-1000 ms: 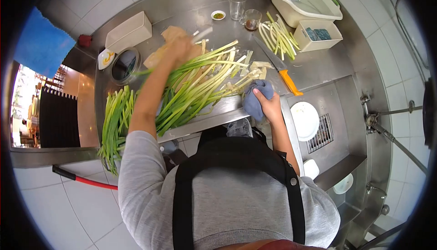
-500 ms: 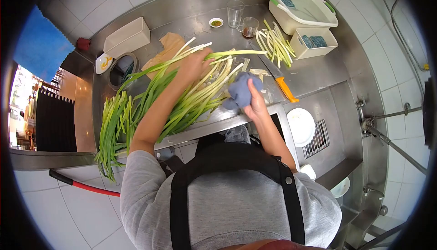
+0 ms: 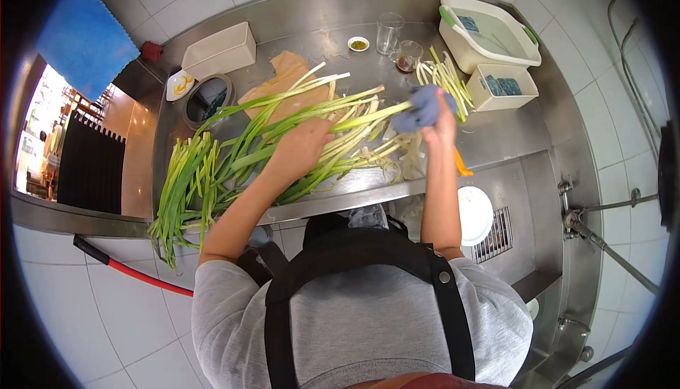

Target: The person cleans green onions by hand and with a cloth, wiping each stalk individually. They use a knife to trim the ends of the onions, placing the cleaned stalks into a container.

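Observation:
My left hand (image 3: 304, 147) is closed around a spring onion stalk (image 3: 368, 117), above a heap of long green spring onions (image 3: 244, 151) on the steel counter. The stalk's pale end runs to the right into a bunched blue-grey cloth (image 3: 419, 109). My right hand (image 3: 440, 125) grips this cloth, which hides the stalk's tip. Beneath the right forearm, an orange knife handle (image 3: 462, 164) shows in part; the blade is hidden. Loose pale peelings (image 3: 411, 159) lie just left of that forearm.
Behind my right hand lies a sorted bunch of pale stalks (image 3: 453, 81). A water-filled basin (image 3: 489, 52) and a cream box (image 3: 520, 98) stand back right. Glasses (image 3: 389, 31), a sauce dish (image 3: 358, 43) and brown paper (image 3: 283, 77) are farther back. At right, a sink holds a white plate (image 3: 474, 215).
My right hand has moved right and up with the cloth, now round a stalk's pale end. My left hand has come lower, toward me, onto that stalk. The head view has shifted slightly.

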The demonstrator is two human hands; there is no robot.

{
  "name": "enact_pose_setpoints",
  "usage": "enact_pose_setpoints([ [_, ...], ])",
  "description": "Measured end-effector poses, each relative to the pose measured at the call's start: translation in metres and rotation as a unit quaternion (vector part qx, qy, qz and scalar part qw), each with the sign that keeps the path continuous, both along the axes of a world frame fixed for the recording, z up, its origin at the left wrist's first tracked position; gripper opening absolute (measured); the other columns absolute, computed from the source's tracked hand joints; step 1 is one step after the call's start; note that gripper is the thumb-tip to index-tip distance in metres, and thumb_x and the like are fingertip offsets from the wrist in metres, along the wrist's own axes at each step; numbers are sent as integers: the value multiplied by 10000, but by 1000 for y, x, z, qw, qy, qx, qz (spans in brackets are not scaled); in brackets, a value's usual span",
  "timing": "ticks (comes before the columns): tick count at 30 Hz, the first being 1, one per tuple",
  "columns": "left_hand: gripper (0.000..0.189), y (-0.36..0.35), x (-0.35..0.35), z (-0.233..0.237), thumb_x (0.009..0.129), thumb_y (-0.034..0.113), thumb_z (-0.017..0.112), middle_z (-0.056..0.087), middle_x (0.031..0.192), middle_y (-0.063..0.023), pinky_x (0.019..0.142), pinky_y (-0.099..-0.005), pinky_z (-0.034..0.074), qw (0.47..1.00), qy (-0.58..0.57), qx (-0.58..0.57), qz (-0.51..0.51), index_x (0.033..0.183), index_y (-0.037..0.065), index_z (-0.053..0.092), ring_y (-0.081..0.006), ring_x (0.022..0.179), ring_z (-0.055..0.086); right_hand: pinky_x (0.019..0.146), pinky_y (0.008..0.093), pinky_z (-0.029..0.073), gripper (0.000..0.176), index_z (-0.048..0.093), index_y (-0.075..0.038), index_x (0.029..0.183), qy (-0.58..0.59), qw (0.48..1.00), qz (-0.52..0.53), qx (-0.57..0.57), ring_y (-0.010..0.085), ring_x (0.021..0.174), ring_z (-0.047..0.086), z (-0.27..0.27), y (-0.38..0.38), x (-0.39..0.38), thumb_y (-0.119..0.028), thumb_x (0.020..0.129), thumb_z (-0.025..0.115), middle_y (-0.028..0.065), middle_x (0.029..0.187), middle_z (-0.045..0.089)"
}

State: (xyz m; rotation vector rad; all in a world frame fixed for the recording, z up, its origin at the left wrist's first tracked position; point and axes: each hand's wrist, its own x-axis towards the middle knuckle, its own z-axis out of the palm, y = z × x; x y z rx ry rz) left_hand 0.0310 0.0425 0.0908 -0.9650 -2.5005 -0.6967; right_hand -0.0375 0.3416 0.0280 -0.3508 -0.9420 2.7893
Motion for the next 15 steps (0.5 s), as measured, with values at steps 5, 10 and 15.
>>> enact_pose_setpoints([
  [5,196,-5,-5,10,847,145,532,563,887,-155,707,-419,449,997,10,4,77,1007,33,508,-330,824,559,799,376,500,420,471,-33,1132,-6,1000,-9,-14,215,879,579,40,-11,26,-336,866,587,98,993,571],
  [10,234,30,-13,7,836,121,530,557,907,-153,734,-409,444,999,-9,29,22,1054,38,520,-324,867,548,735,307,511,340,513,-66,1110,3,984,176,5,161,836,596,37,-98,58,-292,871,596,62,981,602],
  [15,261,38,-25,36,835,169,543,534,978,-156,799,-397,427,994,8,91,-56,1051,23,546,-324,911,525,723,282,492,253,537,-27,1074,93,972,101,193,139,792,595,44,-94,57,-150,864,608,50,919,604],
])
